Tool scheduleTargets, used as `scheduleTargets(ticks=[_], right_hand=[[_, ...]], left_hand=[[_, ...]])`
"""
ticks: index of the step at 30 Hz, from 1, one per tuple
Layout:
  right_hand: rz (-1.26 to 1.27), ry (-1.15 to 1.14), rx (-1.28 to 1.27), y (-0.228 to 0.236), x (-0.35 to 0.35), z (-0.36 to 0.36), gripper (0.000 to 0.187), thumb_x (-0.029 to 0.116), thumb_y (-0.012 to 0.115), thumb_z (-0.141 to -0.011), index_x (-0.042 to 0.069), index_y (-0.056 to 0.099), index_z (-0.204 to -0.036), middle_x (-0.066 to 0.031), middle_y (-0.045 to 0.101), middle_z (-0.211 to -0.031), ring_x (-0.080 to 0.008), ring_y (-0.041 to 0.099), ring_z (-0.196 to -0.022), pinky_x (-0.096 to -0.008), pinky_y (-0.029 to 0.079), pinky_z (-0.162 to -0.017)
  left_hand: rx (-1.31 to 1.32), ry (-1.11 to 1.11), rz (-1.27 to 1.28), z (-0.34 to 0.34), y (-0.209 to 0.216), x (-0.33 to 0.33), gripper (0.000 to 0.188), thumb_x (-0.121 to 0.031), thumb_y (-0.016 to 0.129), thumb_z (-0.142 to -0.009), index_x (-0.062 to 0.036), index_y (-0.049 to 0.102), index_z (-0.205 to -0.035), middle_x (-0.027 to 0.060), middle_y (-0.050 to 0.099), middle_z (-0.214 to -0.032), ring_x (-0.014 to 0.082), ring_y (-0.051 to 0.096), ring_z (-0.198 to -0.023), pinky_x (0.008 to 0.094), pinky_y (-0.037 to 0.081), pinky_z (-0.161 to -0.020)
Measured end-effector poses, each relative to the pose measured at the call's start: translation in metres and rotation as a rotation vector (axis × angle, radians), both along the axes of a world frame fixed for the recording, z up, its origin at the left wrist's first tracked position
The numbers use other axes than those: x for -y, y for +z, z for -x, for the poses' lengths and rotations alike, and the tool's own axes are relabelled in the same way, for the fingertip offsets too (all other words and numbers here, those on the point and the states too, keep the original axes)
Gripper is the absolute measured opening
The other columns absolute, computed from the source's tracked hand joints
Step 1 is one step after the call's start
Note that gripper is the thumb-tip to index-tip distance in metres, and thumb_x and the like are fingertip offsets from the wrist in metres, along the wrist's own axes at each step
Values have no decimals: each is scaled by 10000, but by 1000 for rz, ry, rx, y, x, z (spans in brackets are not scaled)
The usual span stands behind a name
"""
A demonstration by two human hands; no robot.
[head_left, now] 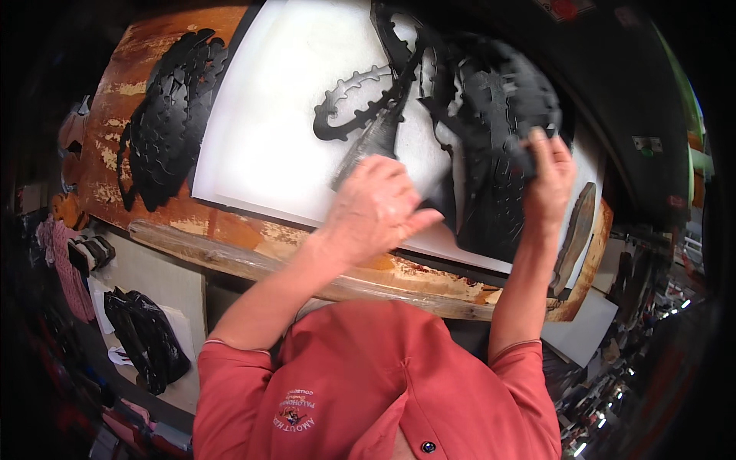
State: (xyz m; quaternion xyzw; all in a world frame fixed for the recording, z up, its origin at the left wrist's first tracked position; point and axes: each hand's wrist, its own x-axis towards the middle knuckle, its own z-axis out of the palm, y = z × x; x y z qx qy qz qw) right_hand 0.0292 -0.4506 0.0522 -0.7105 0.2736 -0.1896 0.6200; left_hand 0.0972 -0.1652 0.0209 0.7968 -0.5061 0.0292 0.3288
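Observation:
Black, leather-like cut-out material (491, 192) lies in a loose, overlapping heap on a white board (268, 115). A curling black strip with a notched edge (330, 126) reaches leftward from the heap. My left hand (372, 203) has its fingers curled over a dark, smooth strip (376, 138) near the board's front, with the thumb stretched out to the right. At the heap's right side, my right hand (550, 169) pinches a black cut-out piece (529, 100), which is smeared by motion. The fingertips' exact hold is partly hidden in both hands.
More black cut pieces (172, 115) are piled on the worn wooden table (115, 153) at left. A long grey-brown flat object (575, 230) lies at the board's right edge. Below left, a black bundle (146, 337) rests on a lower surface. A dark panel (606, 84) stands beyond the table.

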Motion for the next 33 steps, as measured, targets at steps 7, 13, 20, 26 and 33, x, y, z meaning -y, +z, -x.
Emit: scheduleTargets(ticks=[7, 13, 20, 26, 33], right_hand=[[327, -227, 257, 33, 85, 25, 168, 152, 680, -1078, 8, 758, -1041, 9, 732, -906, -43, 626, -780, -212, 512, -696], [820, -274, 106, 42, 36, 49, 150, 100, 686, -1056, -38, 746, -1057, -10, 722, -868, -56, 596, -774, -233, 499, -694], [1120, 322, -123, -13, -49, 57, 244, -81, 667, -878, -38, 666, -1118, -187, 662, -904, -368, 655, -810, -448, 543, -717], [1072, 297, -62, -22, -60, 62, 264, -100, 677, -841, -49, 665, -1099, -177, 649, -898, -357, 624, -818, -436, 529, -733], [1034, 362, -1, -28, -72, 60, 278, -65, 720, -828, -74, 672, -1101, -174, 653, -881, -352, 608, -795, -434, 527, -724]], left_hand=[[-240, 67, 92, 6, 5, -31, 209, -97, 796, -882, -9, 717, -1055, 142, 701, -1109, 345, 648, -1141, 472, 476, -1036], [-843, 122, 256, 33, 27, -1, 490, -98, 713, -1004, 24, 588, -1461, 214, 653, -1436, 309, 673, -1252, 390, 531, -1055], [-1609, 290, 289, 48, 35, 23, 600, -170, 638, -1090, 84, 415, -1586, 233, 547, -1550, 256, 618, -1339, 341, 491, -1126], [-1700, 341, 364, 45, 34, 26, 636, -181, 618, -1102, 129, 353, -1590, 235, 498, -1582, 243, 569, -1389, 349, 469, -1167], [-1736, 308, 313, 39, 30, 42, 590, -203, 597, -1114, 121, 398, -1565, 198, 575, -1477, 218, 590, -1344, 338, 487, -1154]])
